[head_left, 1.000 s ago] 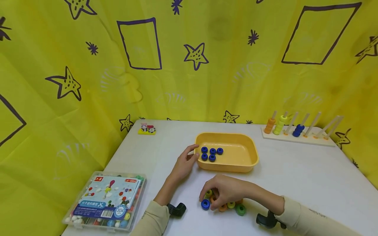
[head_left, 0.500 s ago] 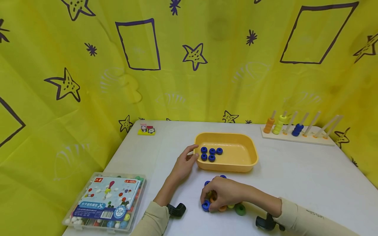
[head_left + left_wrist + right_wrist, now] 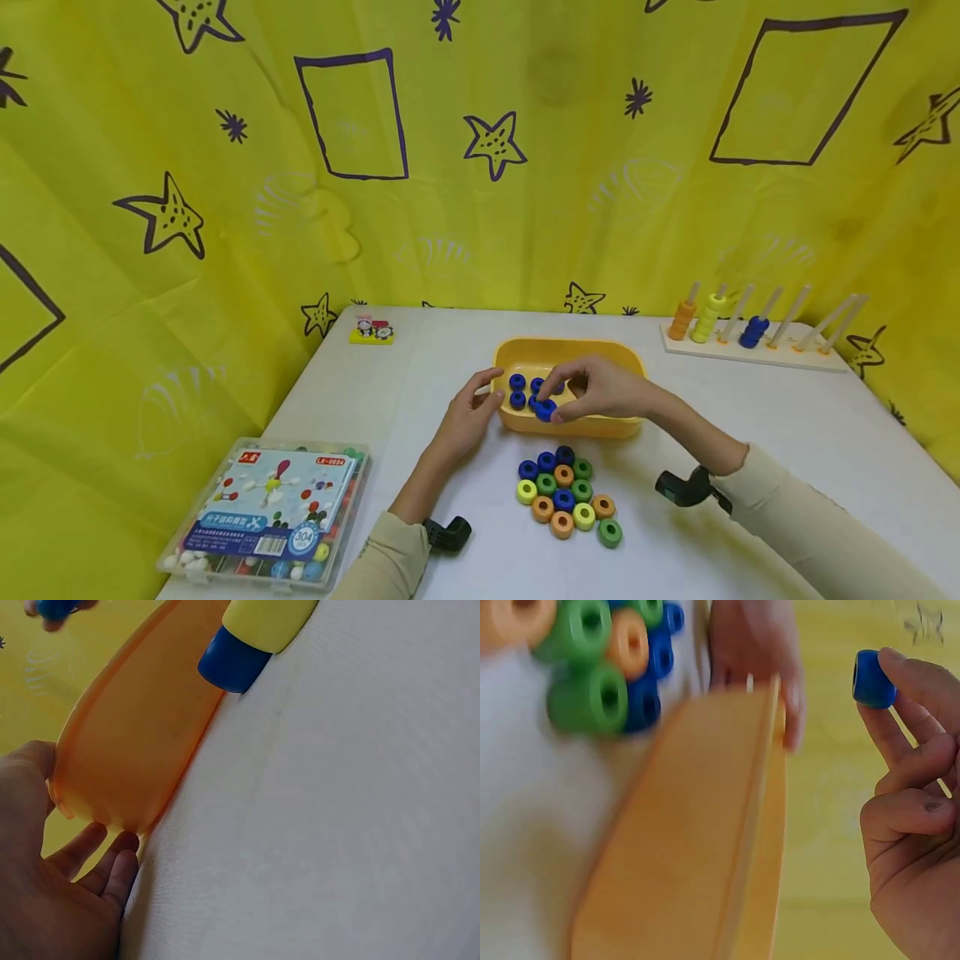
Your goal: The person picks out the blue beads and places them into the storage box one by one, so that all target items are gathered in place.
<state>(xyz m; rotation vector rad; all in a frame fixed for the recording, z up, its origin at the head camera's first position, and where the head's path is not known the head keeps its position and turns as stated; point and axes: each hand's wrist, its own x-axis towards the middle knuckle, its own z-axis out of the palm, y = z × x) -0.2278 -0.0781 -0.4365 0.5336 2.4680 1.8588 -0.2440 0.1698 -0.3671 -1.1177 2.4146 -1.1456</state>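
My right hand (image 3: 603,387) pinches a blue bead (image 3: 546,410) between thumb and fingertips, over the near side of the yellow plastic tray (image 3: 585,427). In the right wrist view the held bead (image 3: 874,679) shows plainly, above the tray's rim. Several other blue beads (image 3: 517,400) lie in the tray's left part, some partly hidden by the hand. My left hand (image 3: 468,417) holds the tray's left end; in the left wrist view its fingertips (image 3: 94,834) meet the wall. Nearer than the tray, a cluster of blue, green, yellow and orange beads (image 3: 562,500) lies on the white table.
A wooden peg stand (image 3: 757,354) with orange, yellow and blue beads on some pegs is at the back right. A clear box of molecular model parts (image 3: 266,508) lies at the front left. A small yellow toy (image 3: 372,332) sits at the back left, before a yellow curtain (image 3: 450,233).
My right hand has lifted a blue bead from the cluster's near-left edge and carried it away from me, over the tray. The cluster is now uncovered. My left hand has stayed at the tray.
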